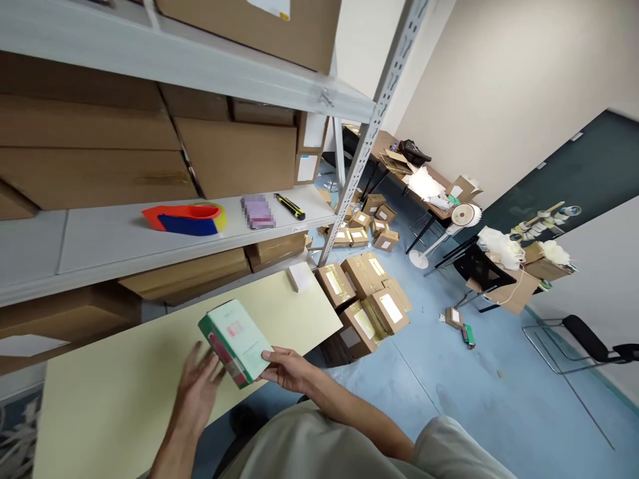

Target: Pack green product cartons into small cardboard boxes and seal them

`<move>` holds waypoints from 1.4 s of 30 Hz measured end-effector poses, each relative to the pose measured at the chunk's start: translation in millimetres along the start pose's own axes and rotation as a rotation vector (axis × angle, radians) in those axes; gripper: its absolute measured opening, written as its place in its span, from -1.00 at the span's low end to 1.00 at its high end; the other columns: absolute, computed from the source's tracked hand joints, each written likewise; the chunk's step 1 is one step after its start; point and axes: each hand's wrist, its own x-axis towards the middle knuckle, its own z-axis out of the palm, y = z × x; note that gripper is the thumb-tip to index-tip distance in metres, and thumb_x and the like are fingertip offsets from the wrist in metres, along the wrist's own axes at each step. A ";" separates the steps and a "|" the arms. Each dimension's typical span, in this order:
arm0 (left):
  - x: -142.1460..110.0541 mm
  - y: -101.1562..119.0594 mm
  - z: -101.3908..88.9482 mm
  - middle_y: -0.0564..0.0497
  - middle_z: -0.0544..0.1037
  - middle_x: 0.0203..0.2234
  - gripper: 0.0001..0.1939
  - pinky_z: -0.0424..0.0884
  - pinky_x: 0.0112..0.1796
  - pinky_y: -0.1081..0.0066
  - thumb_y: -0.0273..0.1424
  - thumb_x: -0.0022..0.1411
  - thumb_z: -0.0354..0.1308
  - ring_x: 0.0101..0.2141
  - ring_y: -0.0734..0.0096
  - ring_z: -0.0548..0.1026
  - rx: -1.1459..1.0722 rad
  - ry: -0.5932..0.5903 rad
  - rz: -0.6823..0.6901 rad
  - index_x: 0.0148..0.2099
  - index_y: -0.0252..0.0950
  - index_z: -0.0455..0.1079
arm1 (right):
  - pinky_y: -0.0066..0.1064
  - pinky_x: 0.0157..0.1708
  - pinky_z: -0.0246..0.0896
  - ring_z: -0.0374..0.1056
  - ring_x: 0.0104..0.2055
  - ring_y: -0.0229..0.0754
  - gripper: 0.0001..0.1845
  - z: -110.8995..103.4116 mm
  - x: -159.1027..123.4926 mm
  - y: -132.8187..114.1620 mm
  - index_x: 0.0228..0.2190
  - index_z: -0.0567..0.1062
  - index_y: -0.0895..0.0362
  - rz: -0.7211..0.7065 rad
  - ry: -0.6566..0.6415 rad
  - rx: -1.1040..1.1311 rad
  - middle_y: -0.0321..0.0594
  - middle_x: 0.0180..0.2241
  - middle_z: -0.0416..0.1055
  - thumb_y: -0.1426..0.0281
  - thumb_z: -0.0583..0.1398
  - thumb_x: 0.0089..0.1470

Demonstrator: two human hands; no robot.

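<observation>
A thick book (238,339) with a pale green cover and a darker green and red spine is tilted above the cream tabletop (124,372). My right hand (287,369) grips its lower right corner, thumb on the cover. Close to the spine, my left hand (198,382) is held with its fingers apart; whether a fingertip touches the book I cannot tell. A small white stack or block (300,277) lies on the tabletop's far right end.
On the shelf (110,243) are a tape dispenser (184,218), a box cutter (289,206) and a blurred purple item (257,211). Cardboard boxes (234,156) stand behind them. More taped boxes (364,299) sit on the floor to the right, near a fan (449,233) and chairs (586,339).
</observation>
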 end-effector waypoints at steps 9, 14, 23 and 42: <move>3.5 -5.0 -45.6 -0.12 0.76 0.00 -0.25 0.72 -0.13 0.11 -0.11 -0.09 0.72 -0.06 -0.06 0.71 -0.142 -0.266 -0.395 0.13 -0.15 0.58 | -0.62 -0.26 0.56 0.64 -0.38 -0.27 -0.59 41.9 10.3 28.0 -0.04 0.61 0.27 0.165 0.067 0.067 -0.16 -0.37 0.65 0.15 0.41 0.41; -1.7 8.9 -48.2 -0.03 0.73 0.00 -0.16 0.70 -0.14 0.22 -0.23 -0.17 0.75 -0.08 0.09 0.72 -0.183 -0.180 -0.323 0.15 -0.09 0.48 | -0.43 -0.39 0.56 0.62 -0.45 -0.18 -0.36 46.2 11.4 -2.7 -0.08 0.58 0.14 0.056 0.092 -0.521 -0.28 -0.37 0.59 -0.16 0.47 0.20; 13.9 -6.5 -34.3 -0.11 0.66 0.10 0.02 0.57 -0.07 0.29 -0.24 -0.22 0.73 -0.01 0.13 0.64 0.029 0.132 0.070 0.30 -0.13 0.43 | -0.02 0.14 0.61 0.51 0.29 0.14 -0.15 107.7 58.4 -45.1 0.47 0.33 -0.06 -0.788 0.053 -1.279 0.12 0.45 0.32 -0.12 0.32 0.33; -0.1 -15.4 -29.1 0.06 0.70 -0.16 -0.10 0.55 0.06 0.37 -0.65 -0.14 0.63 -0.15 0.38 0.68 -0.320 0.346 -0.185 0.24 -0.17 0.44 | 0.01 0.32 0.35 0.46 0.20 0.09 -0.31 111.4 151.3 -103.9 0.02 0.58 0.02 -0.681 -0.283 -1.160 -0.03 0.13 0.58 -0.26 0.39 0.15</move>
